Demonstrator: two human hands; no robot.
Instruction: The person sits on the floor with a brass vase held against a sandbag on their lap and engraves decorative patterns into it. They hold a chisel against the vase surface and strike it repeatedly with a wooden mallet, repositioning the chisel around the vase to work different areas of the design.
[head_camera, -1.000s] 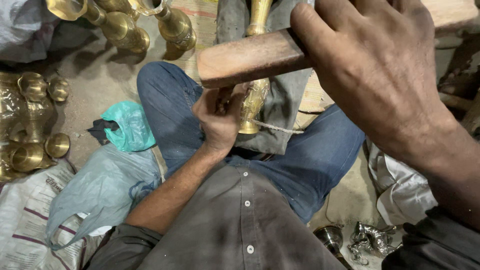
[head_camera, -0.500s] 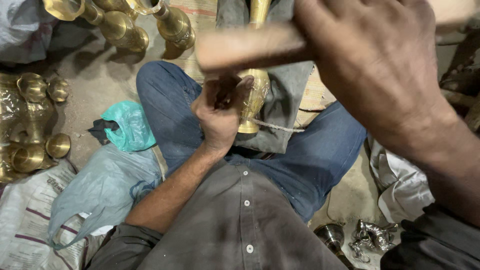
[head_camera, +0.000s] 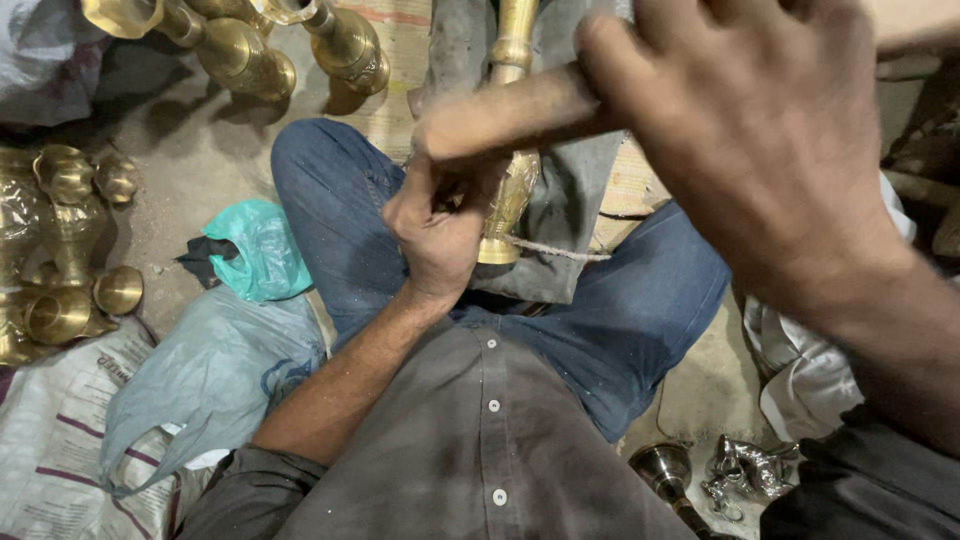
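The right hand (head_camera: 760, 170) is clenched around a wooden mallet (head_camera: 510, 115), blurred, above the lap. The left hand (head_camera: 440, 235) closes on something small against an engraved brass vase (head_camera: 510, 190) lying on grey cloth (head_camera: 570, 210) between the knees. The brass looks heavy, stiff and slippery; best held at its narrow neck.

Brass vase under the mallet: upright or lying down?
Lying down: the brass vase stretches lengthwise along the lap, base toward the body, steadied by the left hand.

We are wearing a grey buttoned shirt (head_camera: 480, 440) with rolled-up sleeves, white buttons, and blue jeans (head_camera: 620, 310).
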